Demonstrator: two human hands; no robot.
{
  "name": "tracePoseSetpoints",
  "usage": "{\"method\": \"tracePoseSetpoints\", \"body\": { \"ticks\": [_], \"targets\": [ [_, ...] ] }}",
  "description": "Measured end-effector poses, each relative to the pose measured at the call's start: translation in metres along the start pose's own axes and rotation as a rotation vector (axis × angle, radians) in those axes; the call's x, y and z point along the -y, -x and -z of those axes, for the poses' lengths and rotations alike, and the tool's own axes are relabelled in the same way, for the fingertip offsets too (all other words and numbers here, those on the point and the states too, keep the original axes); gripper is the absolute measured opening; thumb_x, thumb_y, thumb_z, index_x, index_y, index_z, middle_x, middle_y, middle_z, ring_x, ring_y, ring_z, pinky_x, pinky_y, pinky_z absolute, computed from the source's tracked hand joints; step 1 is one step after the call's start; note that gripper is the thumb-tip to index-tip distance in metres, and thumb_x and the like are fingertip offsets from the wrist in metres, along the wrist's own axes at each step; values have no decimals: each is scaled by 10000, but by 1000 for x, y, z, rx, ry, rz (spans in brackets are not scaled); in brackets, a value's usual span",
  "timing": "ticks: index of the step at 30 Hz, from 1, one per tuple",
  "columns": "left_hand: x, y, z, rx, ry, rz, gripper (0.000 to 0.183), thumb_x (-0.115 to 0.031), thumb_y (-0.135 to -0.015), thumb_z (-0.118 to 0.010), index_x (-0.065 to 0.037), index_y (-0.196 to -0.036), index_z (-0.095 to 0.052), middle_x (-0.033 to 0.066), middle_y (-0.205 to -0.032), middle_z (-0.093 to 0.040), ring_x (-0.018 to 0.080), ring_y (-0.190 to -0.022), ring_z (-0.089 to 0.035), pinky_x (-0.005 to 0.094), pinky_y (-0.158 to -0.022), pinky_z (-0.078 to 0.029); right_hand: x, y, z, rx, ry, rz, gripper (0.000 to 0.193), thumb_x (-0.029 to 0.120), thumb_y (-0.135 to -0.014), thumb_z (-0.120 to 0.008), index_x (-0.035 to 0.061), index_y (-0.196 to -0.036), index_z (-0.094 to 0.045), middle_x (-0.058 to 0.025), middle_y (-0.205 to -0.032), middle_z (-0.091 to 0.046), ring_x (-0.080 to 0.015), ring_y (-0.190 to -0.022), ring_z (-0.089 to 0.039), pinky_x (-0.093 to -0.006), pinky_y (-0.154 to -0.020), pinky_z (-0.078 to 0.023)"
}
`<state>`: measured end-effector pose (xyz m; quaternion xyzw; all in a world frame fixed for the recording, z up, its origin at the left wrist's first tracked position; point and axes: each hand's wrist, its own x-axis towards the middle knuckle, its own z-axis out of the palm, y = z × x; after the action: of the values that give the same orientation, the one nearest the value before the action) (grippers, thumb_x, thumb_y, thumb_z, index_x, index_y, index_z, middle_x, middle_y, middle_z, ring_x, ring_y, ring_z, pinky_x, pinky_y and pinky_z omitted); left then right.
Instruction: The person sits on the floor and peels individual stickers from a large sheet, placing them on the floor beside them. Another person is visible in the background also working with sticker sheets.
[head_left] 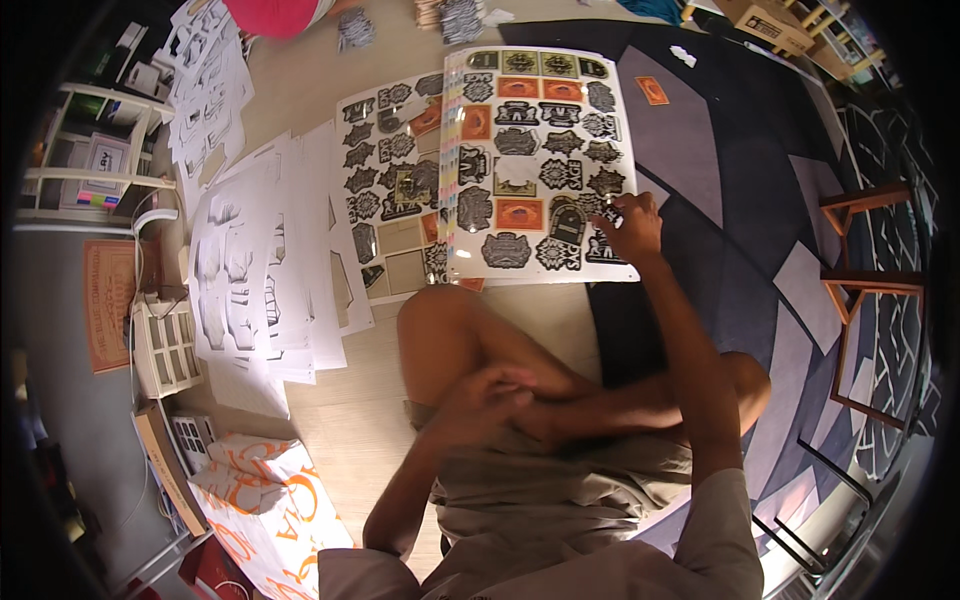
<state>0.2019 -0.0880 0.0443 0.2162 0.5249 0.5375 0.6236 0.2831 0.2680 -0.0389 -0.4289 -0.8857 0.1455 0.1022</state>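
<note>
A white sheet of die-cut stickers [540, 170], mostly black and grey with some orange rectangles, lies ahead of me on top of another sheet. At its lower right part, my right hand [636, 228] has its fingers bent around a small black-and-white sticker [612, 214]. Whether that sticker is still stuck down cannot be made out. My left hand [485, 396] hovers over my crossed legs, away from the sheets; motion smears its fingers. The partly peeled sheet [403, 235] underneath sticks out on the left, showing bare cut-out spaces.
Overlapping white waste sheets with cut-outs [265, 270] spread over the floor at left. A single orange sticker [652, 91] lies on the dark patterned rug [745, 150] at right. A white-and-orange bag [270, 500] stands near left, a wooden stool frame [865, 285] at far right.
</note>
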Motion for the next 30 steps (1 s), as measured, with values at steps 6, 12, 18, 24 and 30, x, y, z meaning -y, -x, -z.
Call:
{"method": "tracePoseSetpoints", "body": {
  "ticks": [6,12,18,24,30],
  "targets": [
    [-13,-10,38,-455,-402,-159,200,-149,-932,-694,-8,-1066,-645,90,-1032,-693,126,-995,-650,290,-857,-523,0,2,-7,-7,-280,-86,413,230,-744,-860,4,-990,-616,-159,-903,-674,-335,-804,-684,-422,-727,-546],
    [-23,-71,133,-911,-427,-408,295,-215,-923,-706,16,-1099,-657,92,-952,-712,162,-851,-661,315,-772,-535,-18,39,18,59,-633,-117,256,135,-871,-743,-20,-1011,-594,-102,-778,-683,-166,-637,-662,-297,-570,-516],
    [-10,-123,186,-780,-636,-1,370,-277,-839,-782,38,-1008,-688,109,-833,-715,159,-763,-667,308,-700,-531,-10,74,37,265,-968,-374,252,112,-938,-662,-48,-1115,-583,-91,-793,-674,-140,-644,-667,-240,-568,-521],
    [0,-112,197,-774,-538,37,341,-250,-815,-809,46,-953,-708,86,-764,-700,135,-703,-649,291,-631,-512,-4,100,39,297,-1087,-404,258,92,-943,-649,-53,-1143,-573,-85,-830,-667,-148,-679,-669,-246,-625,-538],
    [-38,-81,149,-863,-141,-190,258,-172,-907,-729,24,-1067,-679,32,-859,-680,83,-728,-609,238,-635,-490,38,116,48,358,-1483,-527,175,21,-937,-613,5,-1110,-590,-80,-990,-646,-145,-860,-658,-303,-744,-594]
  ]
}}
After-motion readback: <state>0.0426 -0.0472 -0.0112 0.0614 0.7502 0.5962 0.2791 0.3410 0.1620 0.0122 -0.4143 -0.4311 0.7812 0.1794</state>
